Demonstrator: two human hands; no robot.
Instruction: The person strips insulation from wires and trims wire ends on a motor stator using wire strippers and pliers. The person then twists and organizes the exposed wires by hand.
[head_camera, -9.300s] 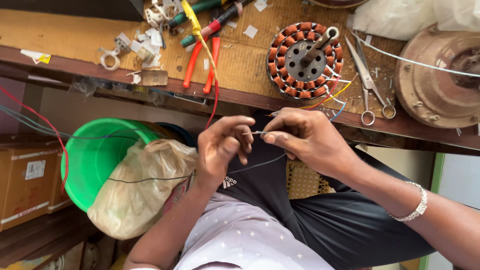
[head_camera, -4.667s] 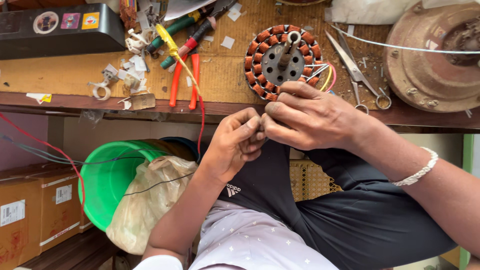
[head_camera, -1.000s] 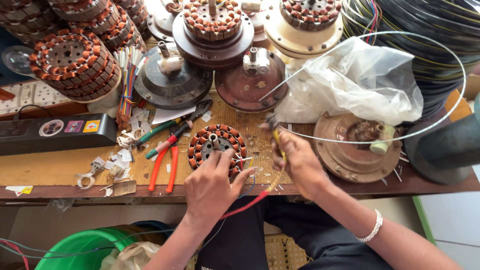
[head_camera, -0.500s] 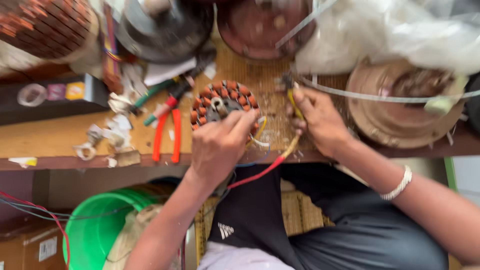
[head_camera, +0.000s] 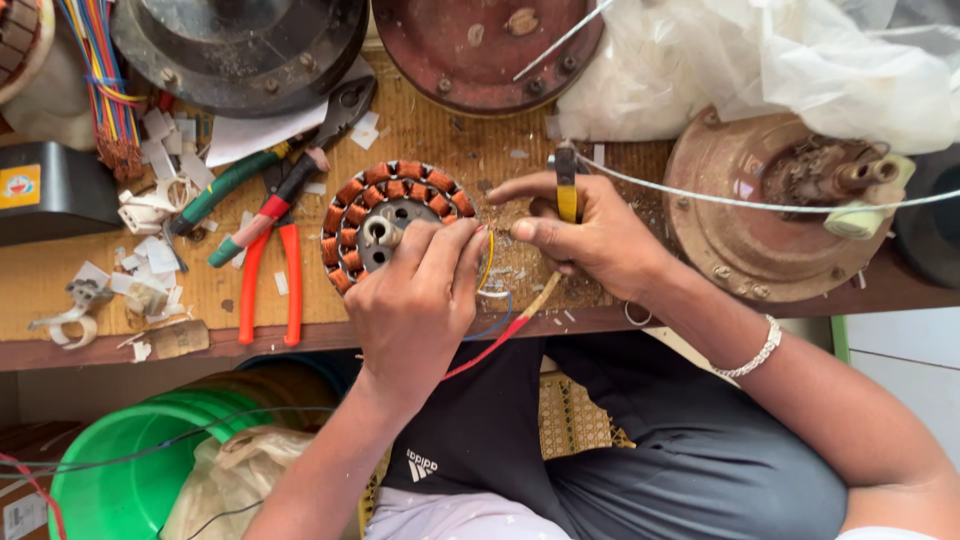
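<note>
I am sitting at my wooden workbench (head_camera: 440, 140) and looking down at my two hands. My left hand (head_camera: 415, 295) is lying on the round motor part (head_camera: 392, 222) with the orange wire coils. My fingers are curled over its near edge and are pressing on it. The motor part is lying flat on the bench, right in front of me.

My right hand (head_camera: 590, 235) is just to the right of the motor part. It is closed around a small tool with a yellow handle (head_camera: 566, 195), which is standing up between my thumb and fingers. My pointing finger is reaching out toward the coils.

Thin wires (head_camera: 495, 320) in red, yellow and blue are running from the motor part, under my hands and over the edge of the bench.

To the left of the motor part, orange-handled pliers (head_camera: 268, 280) are lying flat. Another pair of pliers with green handles (head_camera: 250, 190) is lying across them. A rusty round motor cover (head_camera: 775, 215) is sitting to the right of my right hand. A green bucket (head_camera: 130, 470) is standing under the bench, by my left arm.
</note>
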